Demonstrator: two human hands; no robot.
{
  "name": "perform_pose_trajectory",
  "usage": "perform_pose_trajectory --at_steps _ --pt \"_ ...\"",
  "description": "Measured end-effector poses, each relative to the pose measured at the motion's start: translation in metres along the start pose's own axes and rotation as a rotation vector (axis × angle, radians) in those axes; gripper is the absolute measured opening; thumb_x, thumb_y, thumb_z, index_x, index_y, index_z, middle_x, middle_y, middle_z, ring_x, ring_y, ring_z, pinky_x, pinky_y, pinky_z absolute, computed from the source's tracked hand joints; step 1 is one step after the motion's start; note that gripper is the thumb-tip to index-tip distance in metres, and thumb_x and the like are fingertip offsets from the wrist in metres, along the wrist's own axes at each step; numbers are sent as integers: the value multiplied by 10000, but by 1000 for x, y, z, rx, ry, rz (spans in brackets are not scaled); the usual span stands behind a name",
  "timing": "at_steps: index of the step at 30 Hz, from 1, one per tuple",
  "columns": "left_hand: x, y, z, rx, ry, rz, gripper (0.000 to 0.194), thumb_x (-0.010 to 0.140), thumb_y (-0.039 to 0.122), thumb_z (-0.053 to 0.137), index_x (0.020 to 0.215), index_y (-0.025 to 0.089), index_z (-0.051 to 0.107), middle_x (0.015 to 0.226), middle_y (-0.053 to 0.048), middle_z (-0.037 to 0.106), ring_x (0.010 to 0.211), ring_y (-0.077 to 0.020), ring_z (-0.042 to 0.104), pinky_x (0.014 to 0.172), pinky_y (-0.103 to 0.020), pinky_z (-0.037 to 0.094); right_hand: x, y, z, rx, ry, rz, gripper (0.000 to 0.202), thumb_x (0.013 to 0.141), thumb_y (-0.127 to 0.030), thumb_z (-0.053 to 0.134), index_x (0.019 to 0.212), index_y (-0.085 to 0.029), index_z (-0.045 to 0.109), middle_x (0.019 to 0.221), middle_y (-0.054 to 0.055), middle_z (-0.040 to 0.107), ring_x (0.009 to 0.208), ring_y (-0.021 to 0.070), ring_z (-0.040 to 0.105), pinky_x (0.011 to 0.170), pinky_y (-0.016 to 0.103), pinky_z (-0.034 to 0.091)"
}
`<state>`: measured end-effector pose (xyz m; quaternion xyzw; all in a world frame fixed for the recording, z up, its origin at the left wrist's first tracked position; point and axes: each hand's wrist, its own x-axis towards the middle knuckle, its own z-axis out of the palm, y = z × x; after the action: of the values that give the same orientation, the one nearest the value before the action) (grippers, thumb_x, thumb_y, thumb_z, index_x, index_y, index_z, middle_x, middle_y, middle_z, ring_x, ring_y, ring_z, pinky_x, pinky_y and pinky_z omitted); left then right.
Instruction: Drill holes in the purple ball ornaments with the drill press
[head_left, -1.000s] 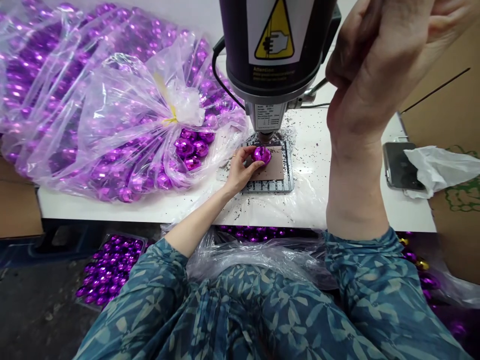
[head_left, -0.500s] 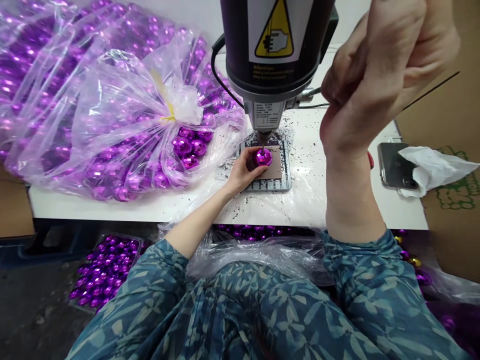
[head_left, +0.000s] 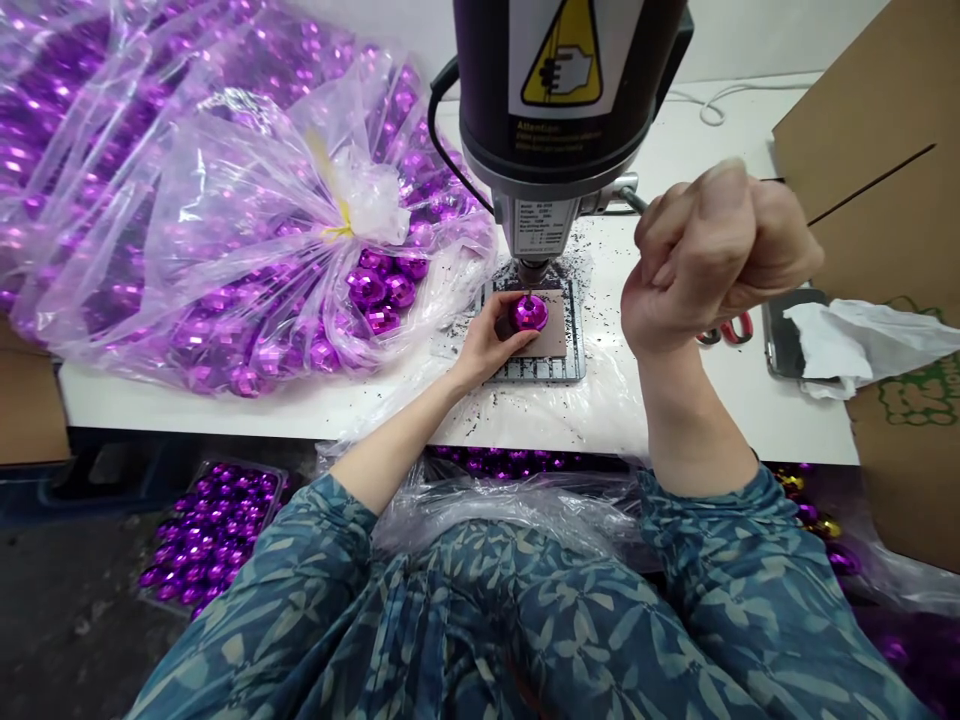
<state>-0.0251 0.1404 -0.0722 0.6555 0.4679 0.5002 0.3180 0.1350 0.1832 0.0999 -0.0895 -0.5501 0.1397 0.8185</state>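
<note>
White worktop [head_left: 187,408] is being littered with dark specks, most thickly around and beyond the left hand [head_left: 484,345]. A purple faceted ball [head_left: 529,313] is being gripped between the thumb and fingers of that hand, and is being held directly below the chuck [head_left: 532,270] of a drill press [head_left: 555,120]. Whether the surface of the ball is being pierced cannot be told. Beneath the ball, a brown board [head_left: 553,335] is being supported by a slotted metal base [head_left: 570,372].

The right hand [head_left: 712,260] is being kept closed in a fist, raised to the right of the machine, around the outer end of a lever [head_left: 628,195]; the gripped end is being hidden by the fingers. Red-handled scissors [head_left: 735,330] are being partly covered by the right hand. Farther right of it, a dark phone [head_left: 784,345] is being overlapped by a white tissue [head_left: 870,345], near a cardboard box [head_left: 900,200].

To the left of the left hand, many purple balls are being contained in a clear plastic bag [head_left: 247,200], gathered by a yellow tie [head_left: 341,230]. More are being held in a clear tray [head_left: 217,530], below and left of that hand.
</note>
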Motion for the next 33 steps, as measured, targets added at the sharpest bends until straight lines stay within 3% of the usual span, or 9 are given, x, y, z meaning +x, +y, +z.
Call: perform_pose_trajectory --at_steps 5,13,18,20,24,26,30,31,33 --pt "-1 0 1 -9 9 -14 594 919 468 859 1388 261 559 1371 -118 730 1273 -290 739 1128 -493 611 -11 11 -12 -92 -17 -84 645 1017 -421 597 618 -179 152 505 -18 152 426 38 190 465 317 164" --pt "-2 4 0 -27 -8 -19 606 935 522 838 1392 257 542 1407 -134 711 1318 -295 718 1162 -495 590 -26 26 -21 65 -49 -272 630 975 -276 639 605 -154 144 416 -62 146 366 22 145 390 260 193" --pt "0 2 2 -37 7 -16 589 933 503 840 1383 263 546 1382 -130 716 1297 -289 725 1140 -498 600 11 -5 5 -23 9 -19 708 978 -400 670 589 -118 149 471 -38 192 413 -17 273 473 237 183" --pt "-1 3 3 -22 46 -13 561 924 470 851 1355 262 560 1345 -125 729 1258 -283 740 1102 -497 618 36 -13 18 -60 -62 93 768 959 -484 666 573 -115 114 482 -40 299 448 -47 323 550 223 226" --pt "-20 24 -5 84 167 63 485 916 437 842 1283 236 597 1246 -115 744 1146 -259 753 989 -476 649 68 -7 31 -3 -65 327 789 676 -800 689 523 -187 216 426 -63 249 376 -12 305 474 226 139" --pt "-44 48 -17 121 48 142 420 928 421 811 1251 228 624 1163 -89 756 1050 -230 755 914 -435 657 71 0 30 33 -41 390 763 574 -805 729 495 -196 275 431 -63 264 379 -7 300 455 229 142" --pt "-104 94 -44 207 -593 200 331 972 469 769 1182 222 700 1035 -72 789 907 -213 766 805 -370 656 65 9 24 66 -34 439 602 610 -706 781 555 -164 525 470 -62 280 392 -7 317 429 226 153" --pt "-115 100 -51 237 -690 193 332 990 487 757 1186 223 713 1059 -86 800 924 -224 775 810 -373 660 64 11 22 70 -34 415 542 654 -679 772 635 -157 625 483 -61 288 402 -6 333 431 223 154" --pt "-121 98 -67 261 -678 179 288 1039 473 706 1207 239 721 1116 -94 812 979 -233 787 841 -381 672 62 12 20 58 -35 362 467 731 -618 741 785 -154 748 504 -56 292 420 -9 337 450 221 157"
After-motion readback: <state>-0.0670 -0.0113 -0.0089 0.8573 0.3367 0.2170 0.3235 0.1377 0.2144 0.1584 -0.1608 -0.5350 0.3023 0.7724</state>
